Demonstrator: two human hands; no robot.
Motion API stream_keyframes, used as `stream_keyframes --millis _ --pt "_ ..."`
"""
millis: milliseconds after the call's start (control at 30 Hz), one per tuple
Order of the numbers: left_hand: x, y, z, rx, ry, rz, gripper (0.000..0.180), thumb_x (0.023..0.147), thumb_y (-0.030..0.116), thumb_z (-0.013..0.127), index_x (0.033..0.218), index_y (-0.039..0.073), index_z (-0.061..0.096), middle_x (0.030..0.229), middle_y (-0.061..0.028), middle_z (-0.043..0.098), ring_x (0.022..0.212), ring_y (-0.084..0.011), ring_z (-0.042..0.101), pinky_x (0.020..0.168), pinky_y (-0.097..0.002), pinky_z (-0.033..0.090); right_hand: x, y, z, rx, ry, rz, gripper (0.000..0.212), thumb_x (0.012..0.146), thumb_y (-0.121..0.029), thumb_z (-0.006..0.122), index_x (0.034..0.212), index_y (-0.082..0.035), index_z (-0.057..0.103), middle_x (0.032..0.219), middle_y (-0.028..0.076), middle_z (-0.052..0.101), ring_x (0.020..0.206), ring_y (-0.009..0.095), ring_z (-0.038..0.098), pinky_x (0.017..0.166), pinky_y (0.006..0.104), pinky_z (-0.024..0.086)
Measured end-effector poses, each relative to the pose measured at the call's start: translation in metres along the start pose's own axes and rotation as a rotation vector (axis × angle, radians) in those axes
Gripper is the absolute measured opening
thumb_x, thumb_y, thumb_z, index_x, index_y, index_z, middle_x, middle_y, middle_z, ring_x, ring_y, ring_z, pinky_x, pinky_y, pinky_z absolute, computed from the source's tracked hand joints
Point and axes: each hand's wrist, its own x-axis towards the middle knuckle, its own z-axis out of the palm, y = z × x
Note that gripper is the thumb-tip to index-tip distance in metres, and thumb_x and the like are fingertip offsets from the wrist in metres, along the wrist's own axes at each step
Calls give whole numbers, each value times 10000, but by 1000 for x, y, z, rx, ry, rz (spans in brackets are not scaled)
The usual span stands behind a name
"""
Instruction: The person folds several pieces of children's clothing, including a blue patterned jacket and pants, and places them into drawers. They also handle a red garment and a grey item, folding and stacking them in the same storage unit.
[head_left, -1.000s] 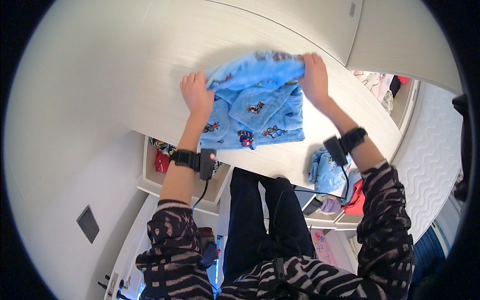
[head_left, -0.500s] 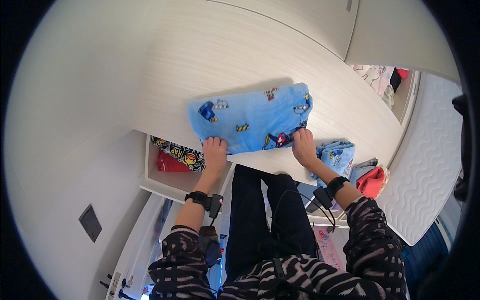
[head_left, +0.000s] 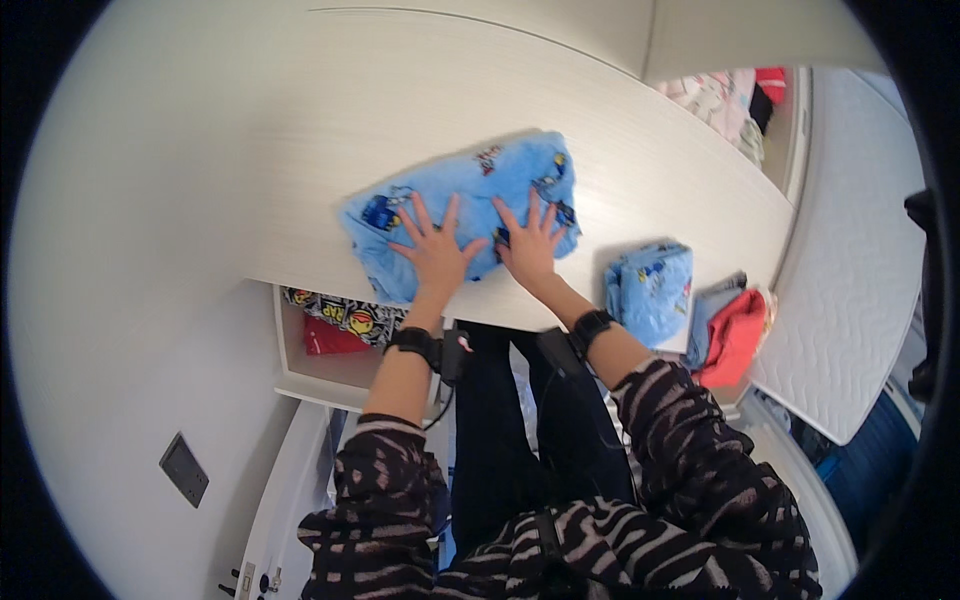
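Note:
A folded light-blue plush cloth (head_left: 470,175) with small cartoon prints lies flat on the pale wooden surface (head_left: 330,90). My left hand (head_left: 437,250) rests on its left half, fingers spread. On the right half lies my right hand (head_left: 527,240), also spread with the palm down. Neither hand grips the cloth. A second folded blue printed cloth (head_left: 650,290) sits to the right, near the front edge, apart from both hands.
Below the front edge at left, an open drawer (head_left: 283,345) holds a black printed garment (head_left: 345,315) and a red one (head_left: 330,338). Folded red clothing (head_left: 733,340) stands at right. A white mattress (head_left: 825,270) leans beyond. More clothes (head_left: 715,105) fill a far-right compartment.
Both hands have let go of the cloth's near edge and moved forward onto its top, fingers now spread. The cloth appears farther left in view, its near edge less straight.

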Motion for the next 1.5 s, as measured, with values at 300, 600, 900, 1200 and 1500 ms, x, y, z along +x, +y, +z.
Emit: stream_keyframes --millis 300,600,900,1200,1500 --pt "-44 63 6 -387 311 348 646 773 336 676 1287 51 408 1219 -240 421 1097 -400 438 944 -479 360 -82 141 -52 549 611 76 263 800 -105 618 1037 -2 568 1022 162 580 954 316 546 858 369 421" --pt "-105 243 184 -1393 -486 -258 936 523 271 872 1225 -93 370 1094 -193 559 976 -262 570 810 -352 477 -180 338 15 1506 162 1523 704 768 -511 655 1282 -82 437 1206 171 509 1039 260 519 829 439 427" --pt "-136 230 111 -1928 -819 -532 569 642 -33 724 1170 -19 513 1112 -125 590 988 -237 577 873 -366 461 -189 318 24 2079 -401 855 742 832 -610 470 1350 -90 363 1337 131 440 1191 290 454 1014 466 341" --pt "-218 15 16 -2171 -435 -667 526 654 -63 679 1155 28 548 1101 -89 609 1032 -262 568 920 -418 441 -70 234 8 1190 -306 445 807 781 -613 552 1303 -16 402 1283 182 438 1227 271 370 970 487 315" --pt "-293 -45 37 -2237 -286 -838 507 672 -63 675 1155 32 552 1124 -90 599 1025 -267 571 931 -423 442 68 108 -4 1027 -355 130 729 702 -423 749 1196 46 488 1114 128 582 1002 216 559 869 347 443"
